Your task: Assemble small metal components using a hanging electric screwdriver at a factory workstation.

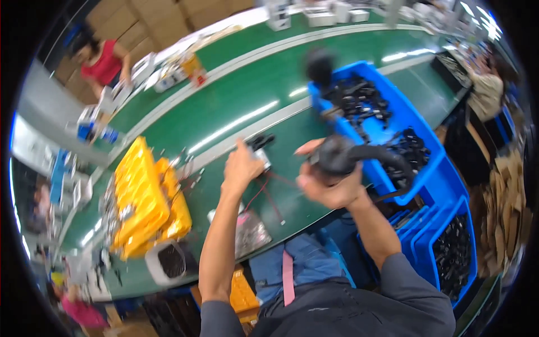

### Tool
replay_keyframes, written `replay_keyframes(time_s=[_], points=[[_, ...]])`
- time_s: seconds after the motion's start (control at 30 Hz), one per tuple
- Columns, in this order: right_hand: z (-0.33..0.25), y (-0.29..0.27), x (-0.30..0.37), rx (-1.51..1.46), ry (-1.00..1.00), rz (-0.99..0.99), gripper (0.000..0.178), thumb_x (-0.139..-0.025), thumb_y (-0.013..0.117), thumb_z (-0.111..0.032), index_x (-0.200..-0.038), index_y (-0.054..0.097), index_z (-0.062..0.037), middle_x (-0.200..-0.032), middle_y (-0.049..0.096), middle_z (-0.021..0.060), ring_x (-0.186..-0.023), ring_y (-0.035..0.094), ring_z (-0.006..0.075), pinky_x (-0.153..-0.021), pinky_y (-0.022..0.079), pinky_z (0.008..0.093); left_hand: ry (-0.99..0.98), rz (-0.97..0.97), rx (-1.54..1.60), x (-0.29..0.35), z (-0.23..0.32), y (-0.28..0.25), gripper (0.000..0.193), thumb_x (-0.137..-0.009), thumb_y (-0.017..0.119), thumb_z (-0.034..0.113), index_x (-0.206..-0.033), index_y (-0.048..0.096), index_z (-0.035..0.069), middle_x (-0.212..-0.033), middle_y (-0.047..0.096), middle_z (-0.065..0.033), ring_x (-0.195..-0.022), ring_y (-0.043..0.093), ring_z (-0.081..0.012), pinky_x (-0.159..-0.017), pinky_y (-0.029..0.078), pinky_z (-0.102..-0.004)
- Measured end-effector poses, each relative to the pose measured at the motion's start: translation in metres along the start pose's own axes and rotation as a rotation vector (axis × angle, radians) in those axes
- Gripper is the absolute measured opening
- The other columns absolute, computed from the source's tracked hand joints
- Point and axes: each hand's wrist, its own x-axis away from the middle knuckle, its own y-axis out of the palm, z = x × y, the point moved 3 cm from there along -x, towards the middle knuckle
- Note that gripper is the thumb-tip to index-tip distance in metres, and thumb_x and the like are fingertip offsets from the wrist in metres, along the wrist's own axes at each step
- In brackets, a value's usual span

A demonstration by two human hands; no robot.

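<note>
My left hand (242,168) is over the green bench, its fingers closed around a small white part (262,159) with thin red wires. Several small black pieces (261,140) lie just beyond its fingertips. My right hand (332,191) is wrapped round a black rounded piece (332,156), near the corner of a blue bin. From this piece a thick black curved tube (387,156) bends to the right over the bin. Motion blurs the piece, and part of it is hidden by my fingers. The red wires (272,199) trail across the bench between my hands.
Black parts fill much of the blue bin (415,121); another blue bin (429,253) stands below. A blurred dark round object (320,64) rises by its far corner. Yellow trays (140,196) are stacked left, near a clear bag (252,233). Co-workers (104,62) sit around the line.
</note>
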Motion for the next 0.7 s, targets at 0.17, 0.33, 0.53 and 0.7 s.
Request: replay_keyframes(time_s=[0.17,0.33,0.53,0.7], points=[[-0.01,-0.013,-0.004,0.033,-0.083,0.081,0.038,-0.066,0.073,-0.017,-0.097,0.058,-0.0014,-0.069,0.058,0.0067,-0.056,0.054,0.0132,-0.051,0.044,0.0265,0.122,-0.121,-0.279,0.023,-0.002,0.014,0.045,-0.078,0.06,0.036,-0.101,0.06,-0.003,-0.093,0.064,-0.0242,-0.09,0.062,-0.0404,-0.078,0.05,-0.0466],[-0.012,-0.002,-0.004,-0.135,-0.197,0.147,0.029,-0.067,0.068,-0.01,-0.092,0.056,-0.0007,-0.064,0.057,0.0087,-0.052,0.052,0.0167,-0.051,0.043,0.0297,0.252,0.2,0.76,0.014,-0.037,0.061,0.065,-0.068,0.072,0.035,-0.114,0.051,-0.006,-0.092,0.064,-0.0242,-0.084,0.064,-0.0391,-0.077,0.051,-0.0421],[-0.009,0.008,-0.008,-0.181,-0.247,0.139,0.03,-0.065,0.063,-0.004,-0.093,0.055,-0.0002,-0.066,0.056,0.0111,-0.055,0.053,0.0234,-0.053,0.044,0.0307,0.138,0.13,0.515,-0.003,-0.048,0.064,0.069,-0.065,0.074,0.033,-0.116,0.048,-0.006,-0.092,0.064,-0.0251,-0.084,0.063,-0.0386,-0.078,0.051,-0.0422],[0.002,0.015,-0.017,-0.203,-0.264,0.113,0.032,-0.063,0.062,-0.003,-0.094,0.054,0.0001,-0.067,0.055,0.0122,-0.056,0.052,0.0264,-0.055,0.044,0.0309,0.002,0.099,0.299,-0.003,-0.042,0.06,0.073,-0.063,0.076,0.032,-0.118,0.045,-0.007,-0.093,0.063,-0.0259,-0.084,0.063,-0.0381,-0.078,0.05,-0.0422]])
